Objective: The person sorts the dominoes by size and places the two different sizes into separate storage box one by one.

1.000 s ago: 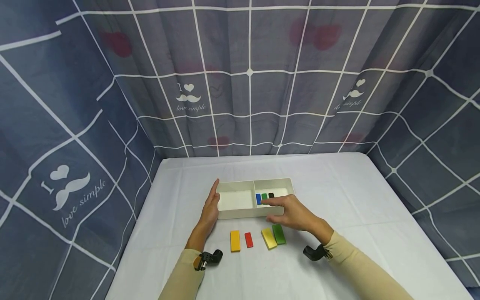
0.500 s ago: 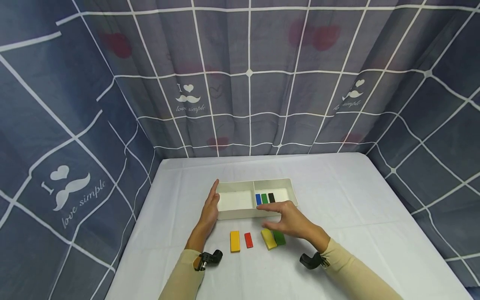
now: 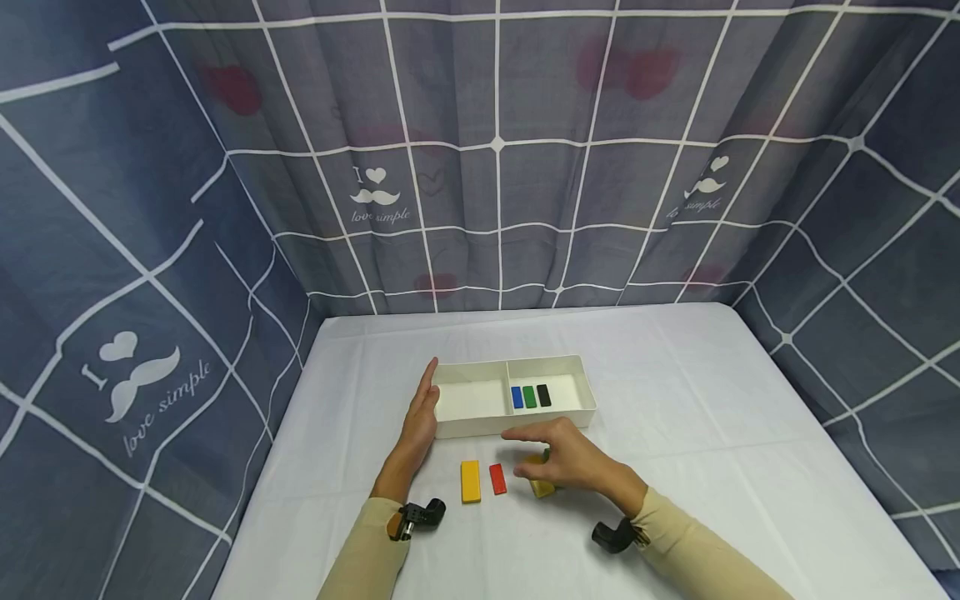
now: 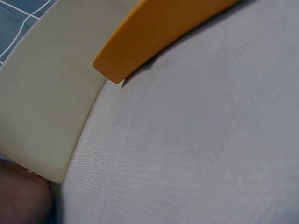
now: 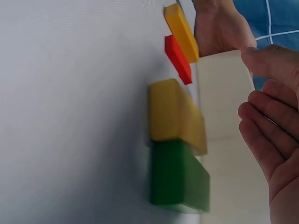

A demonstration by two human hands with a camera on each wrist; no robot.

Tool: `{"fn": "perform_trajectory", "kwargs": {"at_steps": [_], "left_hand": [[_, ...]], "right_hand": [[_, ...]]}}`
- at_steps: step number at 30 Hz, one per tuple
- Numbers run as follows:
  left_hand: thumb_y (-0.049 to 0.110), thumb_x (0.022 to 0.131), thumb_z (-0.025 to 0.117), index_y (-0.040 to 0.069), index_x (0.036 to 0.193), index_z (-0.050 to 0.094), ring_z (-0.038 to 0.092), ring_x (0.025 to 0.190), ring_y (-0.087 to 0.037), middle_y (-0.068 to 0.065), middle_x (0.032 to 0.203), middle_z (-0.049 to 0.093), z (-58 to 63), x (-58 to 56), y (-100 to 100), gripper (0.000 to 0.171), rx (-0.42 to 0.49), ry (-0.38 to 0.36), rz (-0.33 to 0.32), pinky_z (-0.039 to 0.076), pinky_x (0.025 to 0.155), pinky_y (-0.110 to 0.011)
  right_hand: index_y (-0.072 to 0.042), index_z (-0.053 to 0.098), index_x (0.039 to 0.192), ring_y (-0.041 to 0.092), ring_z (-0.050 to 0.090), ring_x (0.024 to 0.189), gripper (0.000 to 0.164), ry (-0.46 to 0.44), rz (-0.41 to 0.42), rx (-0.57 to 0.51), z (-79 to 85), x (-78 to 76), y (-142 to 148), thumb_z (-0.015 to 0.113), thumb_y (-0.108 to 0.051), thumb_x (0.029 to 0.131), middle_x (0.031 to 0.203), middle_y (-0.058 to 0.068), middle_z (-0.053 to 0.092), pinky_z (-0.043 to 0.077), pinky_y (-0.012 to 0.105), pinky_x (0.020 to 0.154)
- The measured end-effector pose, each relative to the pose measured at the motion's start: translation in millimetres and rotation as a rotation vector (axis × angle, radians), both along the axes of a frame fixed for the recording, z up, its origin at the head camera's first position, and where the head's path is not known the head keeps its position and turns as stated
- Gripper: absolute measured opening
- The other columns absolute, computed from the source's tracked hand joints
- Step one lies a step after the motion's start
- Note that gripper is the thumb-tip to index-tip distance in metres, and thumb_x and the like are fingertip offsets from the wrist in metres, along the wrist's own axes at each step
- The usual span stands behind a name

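A white two-compartment box (image 3: 480, 427) stands on the table. My left hand (image 3: 420, 419) rests flat along its left end, fingers straight. In the box's right compartment lie small blue (image 3: 517, 397), green (image 3: 530, 397) and black (image 3: 543, 395) blocks side by side. My right hand (image 3: 573, 457) hovers in front of the box, thumb and index finger spread apart, holding nothing. Below it lie a yellow block (image 5: 175, 112) and a larger green block (image 5: 180, 177), touching; in the head view the hand covers most of them. Left of these are a red block (image 3: 498, 479) and an orange-yellow block (image 3: 470, 482).
A white cloth (image 3: 360, 367) covers the table. Dark checked curtains (image 3: 495, 192) enclose its back and sides. A small black camera is strapped to each wrist, the left camera (image 3: 427, 514) and the right camera (image 3: 613, 536).
My right hand has drawn back from the box's right compartment toward the front, coming over the yellow and larger green blocks. The left hand and the box have stayed in place.
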State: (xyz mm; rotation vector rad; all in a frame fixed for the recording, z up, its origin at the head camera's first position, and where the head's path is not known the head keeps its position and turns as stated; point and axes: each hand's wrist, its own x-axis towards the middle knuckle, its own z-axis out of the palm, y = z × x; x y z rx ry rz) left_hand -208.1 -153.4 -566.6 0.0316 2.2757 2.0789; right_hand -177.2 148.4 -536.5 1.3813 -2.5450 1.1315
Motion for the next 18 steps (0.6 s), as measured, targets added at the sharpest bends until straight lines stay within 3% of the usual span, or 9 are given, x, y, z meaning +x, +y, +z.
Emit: {"fn": "perform_trajectory", "kwargs": {"at_steps": [18], "left_hand": [[0.033, 0.121, 0.025, 0.046, 0.175, 0.017, 0.005, 0.173, -0.028, 0.004, 0.186, 0.01, 0.1, 0.1, 0, 0.056, -0.009, -0.013, 0.004, 0.0, 0.138, -0.062]], "right_hand": [[-0.012, 0.077, 0.137, 0.006, 0.071, 0.125, 0.051, -0.169, -0.005, 0.082, -15.1, 8.6, -12, 0.092, -0.016, 0.088, 0.134, -0.004, 0.079, 0.06, 0.03, 0.106]]}}
